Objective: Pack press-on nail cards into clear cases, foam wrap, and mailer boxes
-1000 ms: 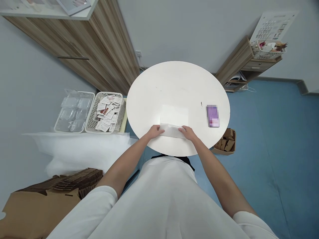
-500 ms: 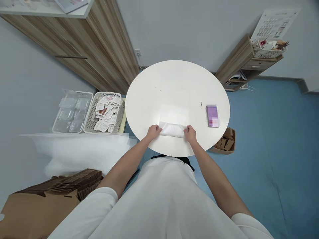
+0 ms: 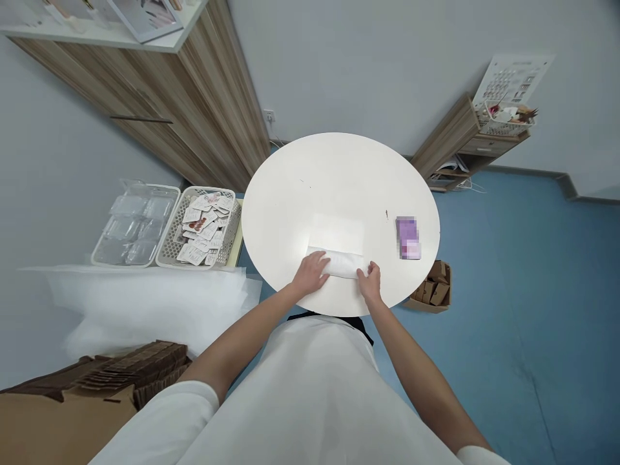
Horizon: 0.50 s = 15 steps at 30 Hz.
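A folded white packet [image 3: 343, 264], wrapped in thin foam-like sheet, lies near the front edge of the round white table [image 3: 334, 174]. Across its left end my left hand [image 3: 311, 274] rests with the fingers stretched out, covering that end. My right hand [image 3: 371, 283] grips the packet's right end between thumb and fingers. What is inside the wrap is hidden. To the right on the tabletop lies a purple item [image 3: 407, 237], blurred out.
Left of the table stand a basket of printed cards [image 3: 165, 248] and a basket of clear plastic cases [image 3: 101, 250]. Below them are white sheets [image 3: 159, 300] and brown cardboard [image 3: 62, 420]. A carton of small boxes [image 3: 431, 308] sits on the floor at right.
My left hand has shifted from pinching the packet's left corner to lying over its left end. My right hand stays at the right end. The camera view has tilted slightly.
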### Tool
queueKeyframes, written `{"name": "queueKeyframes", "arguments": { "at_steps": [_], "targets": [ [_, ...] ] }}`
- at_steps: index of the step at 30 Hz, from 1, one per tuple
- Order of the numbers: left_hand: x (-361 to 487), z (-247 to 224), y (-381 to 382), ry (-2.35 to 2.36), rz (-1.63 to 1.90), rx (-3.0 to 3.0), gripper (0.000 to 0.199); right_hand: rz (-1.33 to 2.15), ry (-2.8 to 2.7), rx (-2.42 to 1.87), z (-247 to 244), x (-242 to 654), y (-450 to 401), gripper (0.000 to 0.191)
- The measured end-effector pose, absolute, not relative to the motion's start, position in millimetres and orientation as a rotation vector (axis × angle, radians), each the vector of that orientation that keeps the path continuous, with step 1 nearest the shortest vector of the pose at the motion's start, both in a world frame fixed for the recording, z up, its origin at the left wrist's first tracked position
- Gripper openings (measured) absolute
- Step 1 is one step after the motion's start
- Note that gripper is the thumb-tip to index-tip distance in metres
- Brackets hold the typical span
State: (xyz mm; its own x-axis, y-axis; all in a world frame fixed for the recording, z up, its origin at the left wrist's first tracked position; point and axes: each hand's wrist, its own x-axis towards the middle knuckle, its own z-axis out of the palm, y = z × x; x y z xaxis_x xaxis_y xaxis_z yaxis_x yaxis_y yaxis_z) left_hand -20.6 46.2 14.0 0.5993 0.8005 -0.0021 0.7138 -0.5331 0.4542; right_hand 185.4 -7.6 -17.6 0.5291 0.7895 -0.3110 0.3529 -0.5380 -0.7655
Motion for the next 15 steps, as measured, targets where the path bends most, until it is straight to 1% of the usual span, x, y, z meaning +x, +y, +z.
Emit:
{"name": "queueKeyframes", "arguments": {
  "at_steps": [3,8,15],
  "targets": [
    [-9,11,39,1.045,0.105,2.549,0.054,0.935,-0.916,-2.095,-19,179,-10,0.066],
    [-5,1,35,1.064,-0.033,2.58,0.067,1.046,-0.784,-2.045,-17,176,2,0.071],
    [0,6,34,1.06,-0.078,2.584,0.076,1.223,-0.712,-2.039,-4,177,14,0.063]
  ]
}}
